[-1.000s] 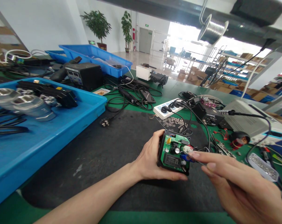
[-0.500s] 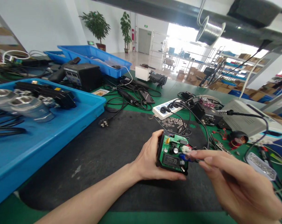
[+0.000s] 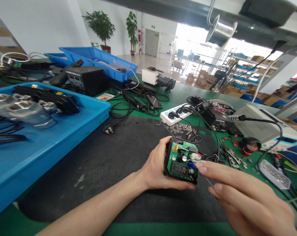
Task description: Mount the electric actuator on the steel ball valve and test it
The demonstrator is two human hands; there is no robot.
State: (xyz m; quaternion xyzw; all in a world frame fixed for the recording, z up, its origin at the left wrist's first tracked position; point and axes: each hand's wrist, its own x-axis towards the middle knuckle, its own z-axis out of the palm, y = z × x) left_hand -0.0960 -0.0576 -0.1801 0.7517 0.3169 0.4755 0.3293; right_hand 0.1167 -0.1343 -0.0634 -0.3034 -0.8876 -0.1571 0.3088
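Observation:
A black square housing (image 3: 166,164) with a green circuit board (image 3: 176,155) inside is tilted towards the camera above the dark mat. My left hand (image 3: 156,167) is wrapped round its left side and underside. On the board sit a black block, round capacitors and a white connector (image 3: 195,156). My right hand (image 3: 247,186) is at the board's right edge, its index fingertip by the blue part (image 3: 191,165). A thin wire (image 3: 209,182) runs between its index finger and thumb; its far end is hard to make out.
On the left lies a blue tray (image 3: 89,126) with metal fittings. Beyond the housing are a white power strip (image 3: 171,119), small metal rings (image 3: 181,128) and cables. A grey instrument (image 3: 256,126) and a small parts box (image 3: 275,173) stand at the right.
The fingers of my right hand have spread apart and shifted slightly down and left, showing the thin wire between them. My left hand and the housing have hardly moved.

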